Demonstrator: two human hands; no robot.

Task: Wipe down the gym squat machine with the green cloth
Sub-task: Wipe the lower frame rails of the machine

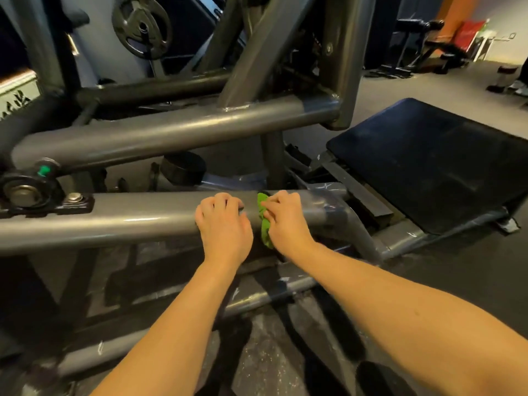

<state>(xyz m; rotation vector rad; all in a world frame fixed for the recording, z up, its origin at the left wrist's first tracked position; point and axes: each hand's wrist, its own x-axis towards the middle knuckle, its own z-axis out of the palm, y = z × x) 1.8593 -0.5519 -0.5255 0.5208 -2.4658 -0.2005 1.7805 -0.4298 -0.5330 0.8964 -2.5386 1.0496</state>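
Head view shows the right hand squeezing the green cloth on the near grey bar of the squat machine, the left hand gripping that bar just beside it, so wiping looks under way, with the black pad and the higher bars likely still to do.

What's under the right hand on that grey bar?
A green cloth, held against the bar by the right hand. Only a strip shows at the hand's left edge; the hand covers the rest, so its full extent cannot be seen.
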